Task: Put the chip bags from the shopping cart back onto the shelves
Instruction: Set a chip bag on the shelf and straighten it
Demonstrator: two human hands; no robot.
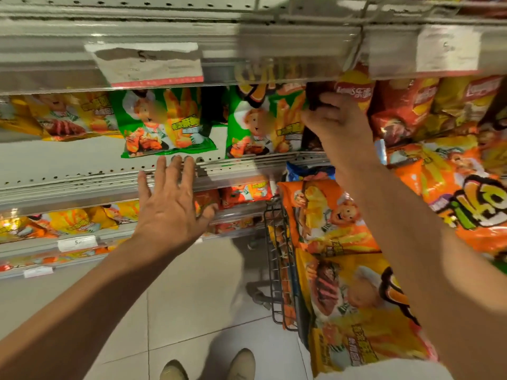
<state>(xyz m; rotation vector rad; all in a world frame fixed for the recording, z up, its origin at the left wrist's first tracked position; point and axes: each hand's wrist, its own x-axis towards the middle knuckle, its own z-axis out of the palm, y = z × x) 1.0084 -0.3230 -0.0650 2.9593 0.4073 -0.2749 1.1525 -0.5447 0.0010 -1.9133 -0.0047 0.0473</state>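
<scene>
My right hand [338, 127] is raised to the middle shelf and grips a dark brown chip bag [315, 97], holding it upright between a green bag [253, 127] and red Lay's bags [397, 111]. With fingers spread and holding nothing, my left hand [171, 207] hovers in front of the shelf edge [82, 185]. A second green bag [164, 124] stands left of the first. The wire shopping cart [277, 259] at lower right holds several orange and yellow chip bags [329, 218].
Yellow bags [55, 119] lie at the shelf's left end, with bare shelf surface in front of them. Lower shelves carry more orange and yellow bags [68, 223]. Price tags [148, 64] hang from the upper rail. Tiled floor and my shoes [208, 366] are below.
</scene>
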